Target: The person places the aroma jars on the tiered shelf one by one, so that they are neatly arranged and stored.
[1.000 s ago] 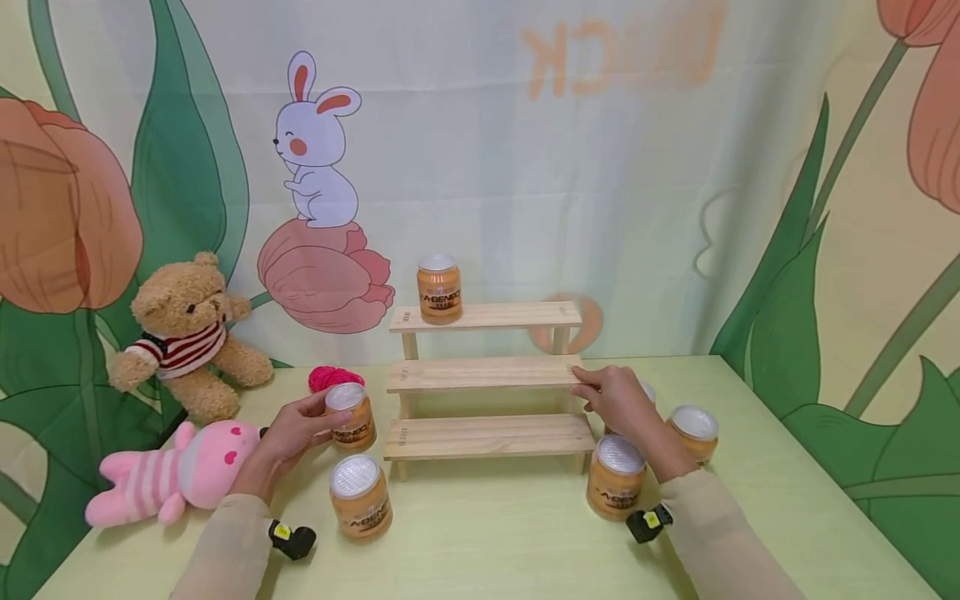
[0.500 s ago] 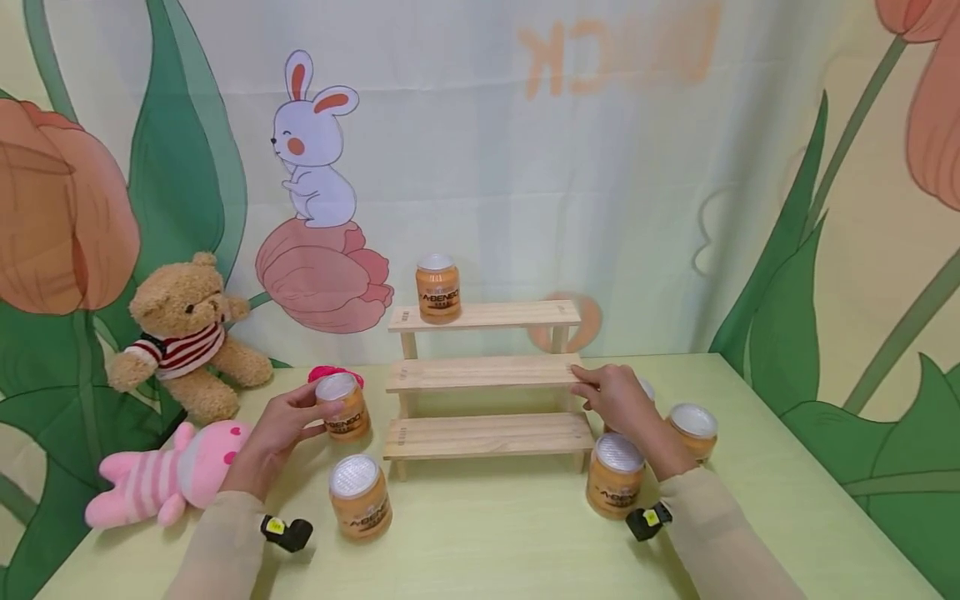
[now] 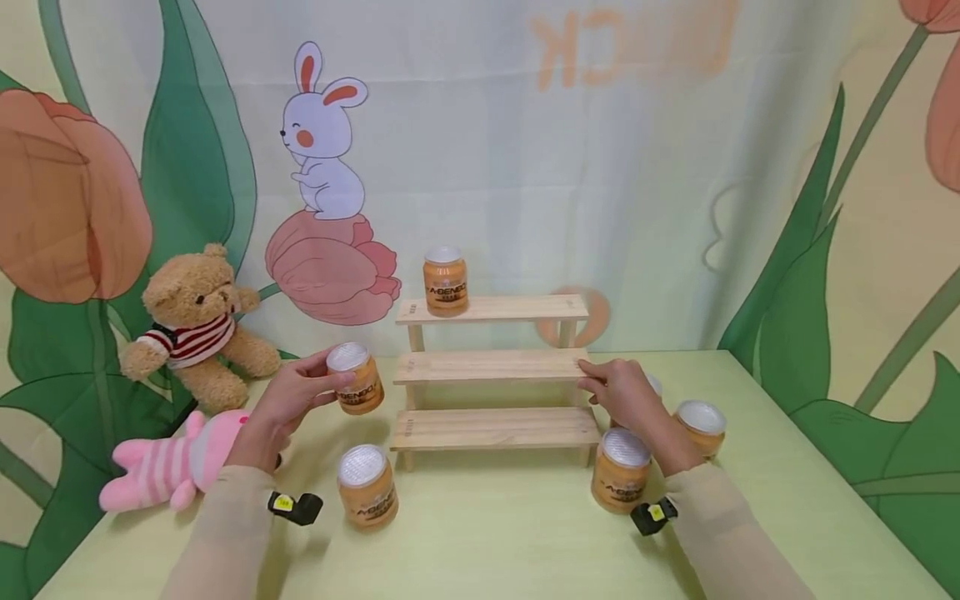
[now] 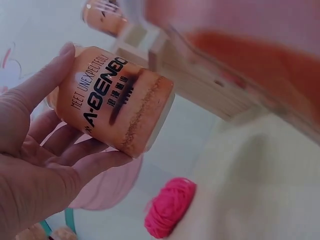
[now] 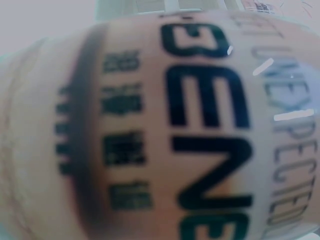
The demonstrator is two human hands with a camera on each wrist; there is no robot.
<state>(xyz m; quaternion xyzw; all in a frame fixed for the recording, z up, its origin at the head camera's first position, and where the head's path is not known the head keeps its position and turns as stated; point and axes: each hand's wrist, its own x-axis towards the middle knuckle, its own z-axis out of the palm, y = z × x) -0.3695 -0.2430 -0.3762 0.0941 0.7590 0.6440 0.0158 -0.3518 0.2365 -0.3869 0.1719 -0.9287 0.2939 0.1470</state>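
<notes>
My left hand point(image 3: 296, 398) holds an orange can point(image 3: 356, 379) with a silver lid, above the table and left of the wooden three-step shelf point(image 3: 495, 427). In the left wrist view, thumb and fingers wrap the can point(image 4: 107, 95) and its "A-BENBO" label shows. My right hand point(image 3: 624, 396) pinches the right end of the middle step. Another can point(image 3: 446, 282) stands on the top step at the left. One more can point(image 3: 368, 487) is on the table below the left hand. By the right forearm stands a can point(image 3: 621, 471), whose label point(image 5: 170, 120) fills the right wrist view.
Right of the right forearm is a can point(image 3: 702, 427); another behind that hand is mostly hidden. A teddy bear point(image 3: 198, 321) and pink striped plush toy point(image 3: 168, 467) lie at the left. Pink yarn point(image 4: 170, 207) shows in the left wrist view. A printed curtain point(image 3: 495, 167) hangs behind.
My left hand has lifted the can off its lower position, first slightly left, then upward. The right hand keeps its place at the step. The head view has shifted slightly.
</notes>
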